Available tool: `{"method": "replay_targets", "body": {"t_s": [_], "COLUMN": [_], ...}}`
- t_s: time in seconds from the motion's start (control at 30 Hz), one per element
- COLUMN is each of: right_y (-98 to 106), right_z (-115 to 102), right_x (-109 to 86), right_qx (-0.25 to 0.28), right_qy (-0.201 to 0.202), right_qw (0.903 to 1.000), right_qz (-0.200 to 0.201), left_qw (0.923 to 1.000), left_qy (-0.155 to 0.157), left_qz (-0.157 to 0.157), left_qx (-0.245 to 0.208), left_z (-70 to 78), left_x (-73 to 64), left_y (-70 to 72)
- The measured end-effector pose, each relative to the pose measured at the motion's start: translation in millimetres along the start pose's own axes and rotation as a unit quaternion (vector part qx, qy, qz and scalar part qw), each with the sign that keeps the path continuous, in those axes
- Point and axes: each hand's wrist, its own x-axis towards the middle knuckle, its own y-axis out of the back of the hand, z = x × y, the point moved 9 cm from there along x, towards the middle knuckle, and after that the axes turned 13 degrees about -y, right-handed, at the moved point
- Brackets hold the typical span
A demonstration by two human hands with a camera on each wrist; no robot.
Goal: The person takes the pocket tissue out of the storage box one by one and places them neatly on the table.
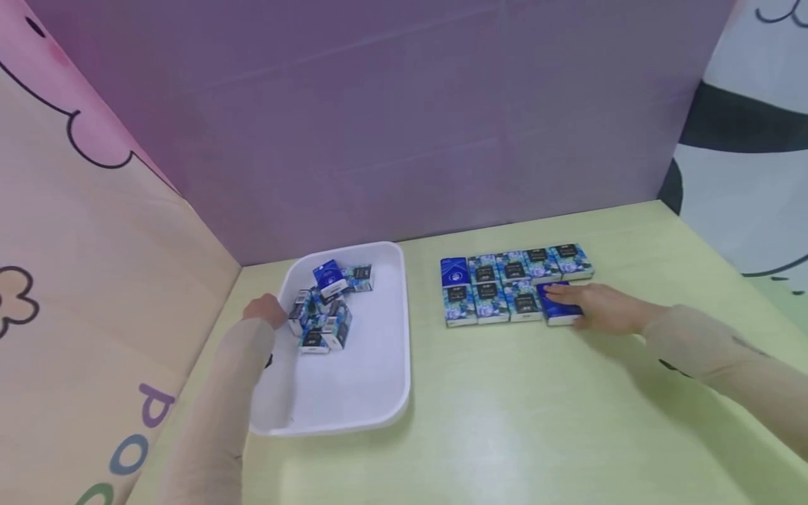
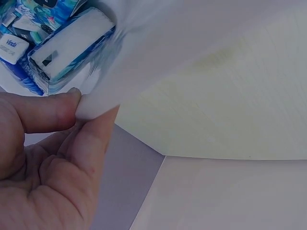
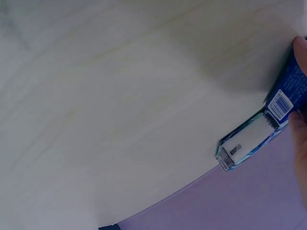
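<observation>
head view, read as a dial centred on the white bin (image 1: 350, 393): the left hand (image 1: 266, 308) sits between 9 and 10 o'clock at its edge, and the left wrist view shows thumb and finger pinching the bin's rim. inside, a heap of floral packets (image 1: 337, 324) lies tumbled at various tilts from 9 round to 1 o'clock, with a loose blue packet (image 1: 330, 277) on top at 12. out between 2 and 3 o'clock, two rows of packets lie flat and close together on the pale green table (image 1: 480, 393). the far row has a blue end packet (image 1: 454, 272) at its 9 o'clock end, then four floral ones; the near row has three floral ones, and at its 3 o'clock end the dark blue packet (image 1: 558, 315), just beside the third. the right hand (image 1: 609, 308) reaches in from that packet's 3 o'clock side and grasps it, fingers over the top; in the right wrist view it shows between 2 and 3 o'clock, barcode visible, with digits at two of its sides. a purple wall (image 1: 404, 133) rises at the table's 12 o'clock, a printed left panel (image 1: 95, 231) stands at 9, and a printed right panel (image 1: 757, 182) at 2
</observation>
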Motion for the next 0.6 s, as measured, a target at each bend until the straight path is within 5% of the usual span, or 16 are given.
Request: {"method": "replay_targets", "body": {"t_s": [0.6], "right_y": [3.9], "right_z": [-3.3], "right_x": [10.3], "right_qx": [0.004], "right_qy": [0.024], "right_qw": [0.9994], "right_qz": [0.024], "left_qw": [0.9999], "left_qy": [0.006], "left_qz": [-0.005], "left_qx": [0.01], "left_z": [-1.7], "left_x": [2.1], "left_y": [-1.6]}}
